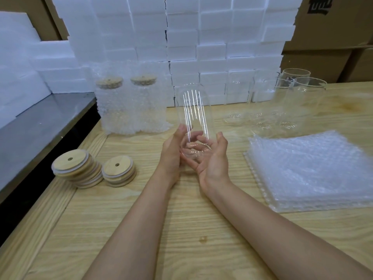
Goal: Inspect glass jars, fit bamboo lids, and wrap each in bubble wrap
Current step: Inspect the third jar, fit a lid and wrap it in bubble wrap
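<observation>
Two hands, one jar, held above the wooden table at the centre of view.

1. Glass jar: clear, roughly upright, its lower end cradled between both hands. Whether mouth or base is uppermost cannot be told.
2. Left hand: at the jar's 8 o'clock, thumb lying up the left wall, fingers curled round the lower end and visible through the glass.
3. Right hand: at the jar's 4 o'clock, palm up, thumb raised against the right wall, fingers bent under and round the lower end.
4. Wrapped jars: two, side by side at 11 o'clock from the hands, each sheathed in bubble wrap and topped with a bamboo lid.
5. Bamboo lids: two loose stacks at 9 o'clock, touching each other, the left one taller and slumped. Each top lid shows a small hole.
6. Bubble wrap sheets: a flat pile at 3 o'clock, well apart from the hands.
7. Bare jars: a cluster of clear glass at 2 o'clock, behind the sheet pile.
8. Foam blocks: white, stacked as a wall at 12 o'clock along the table's far edge.
9. Cardboard boxes: piled at 1 o'clock, beyond the foam.
10. Grey metal surface: adjoins the table at 10 o'clock.
</observation>
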`<action>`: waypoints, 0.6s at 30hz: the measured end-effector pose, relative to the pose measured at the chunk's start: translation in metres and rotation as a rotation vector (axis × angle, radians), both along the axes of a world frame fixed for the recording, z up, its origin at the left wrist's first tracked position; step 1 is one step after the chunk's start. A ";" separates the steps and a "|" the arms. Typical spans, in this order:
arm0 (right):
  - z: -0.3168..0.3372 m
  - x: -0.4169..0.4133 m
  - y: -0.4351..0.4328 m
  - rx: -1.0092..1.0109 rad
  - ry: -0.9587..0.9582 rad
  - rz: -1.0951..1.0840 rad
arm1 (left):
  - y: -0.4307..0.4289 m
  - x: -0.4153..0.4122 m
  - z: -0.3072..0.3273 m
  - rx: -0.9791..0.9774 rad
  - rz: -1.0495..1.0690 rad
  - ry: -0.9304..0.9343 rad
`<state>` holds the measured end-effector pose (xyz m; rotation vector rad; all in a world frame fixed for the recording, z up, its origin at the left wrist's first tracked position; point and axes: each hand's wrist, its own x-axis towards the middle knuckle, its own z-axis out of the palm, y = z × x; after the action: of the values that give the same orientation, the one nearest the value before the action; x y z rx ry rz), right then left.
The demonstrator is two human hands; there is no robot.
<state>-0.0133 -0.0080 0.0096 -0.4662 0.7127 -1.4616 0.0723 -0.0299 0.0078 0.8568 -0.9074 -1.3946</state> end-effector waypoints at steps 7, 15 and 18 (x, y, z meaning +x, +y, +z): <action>-0.002 0.001 0.000 -0.044 0.236 -0.169 | 0.004 0.000 0.002 -0.071 0.127 0.017; 0.002 0.003 0.006 -0.236 0.605 -0.213 | 0.000 -0.001 -0.003 -0.130 0.174 -0.022; 0.001 0.000 0.003 -0.245 0.572 -0.239 | 0.001 -0.002 0.001 -0.127 0.179 -0.016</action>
<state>-0.0130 -0.0048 0.0104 -1.0431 1.0710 -1.6636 0.0707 -0.0289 0.0085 0.8325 -0.8988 -1.1646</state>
